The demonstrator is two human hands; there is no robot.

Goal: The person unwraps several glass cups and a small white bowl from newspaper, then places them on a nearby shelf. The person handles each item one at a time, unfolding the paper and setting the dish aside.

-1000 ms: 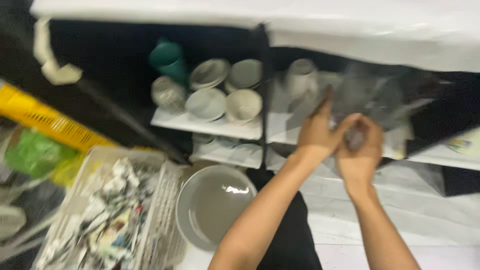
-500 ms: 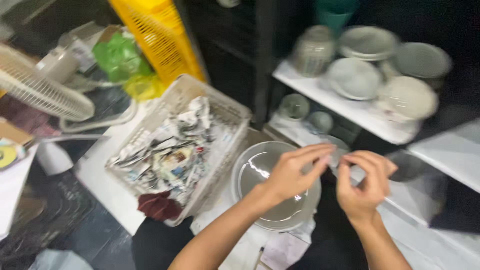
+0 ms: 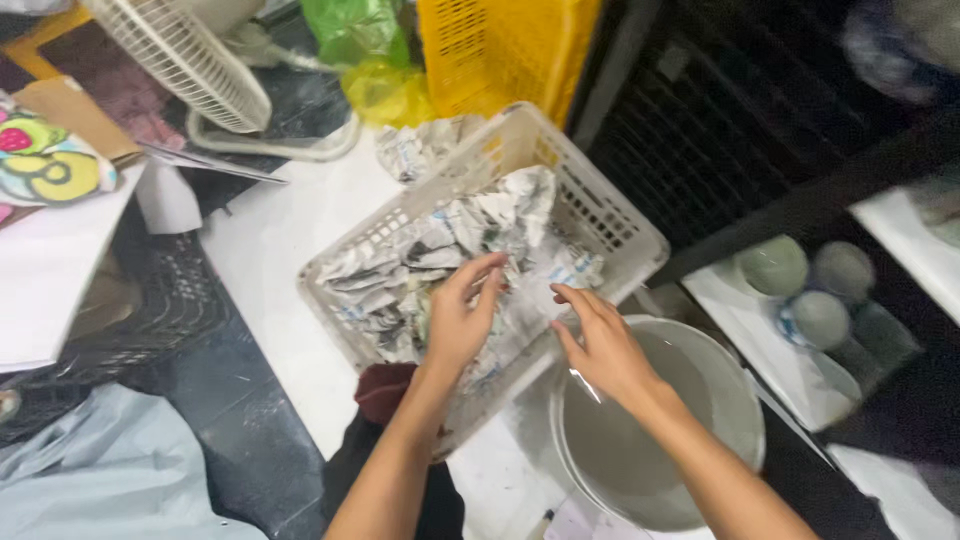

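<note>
Both hands are open and hold nothing: the left hand (image 3: 460,320) rests fingers-down on the crumpled newspaper (image 3: 440,260) in the white basket (image 3: 600,215) at frame centre, nearer it than the right hand (image 3: 600,345), which hovers at the basket's lower-right edge.

A white worktop (image 3: 270,250) runs from upper left toward the lower middle. On it sits a white plastic basket (image 3: 610,215), tilted across the surface and filled with crumpled newspaper (image 3: 440,260). Just beside the basket's lower right corner stands a large pale bowl (image 3: 720,400). At the worktop's far end lies the base of a white fan (image 3: 270,145). To the right, a low white shelf (image 3: 770,350) carries three small round cups (image 3: 775,265) close together.
</note>
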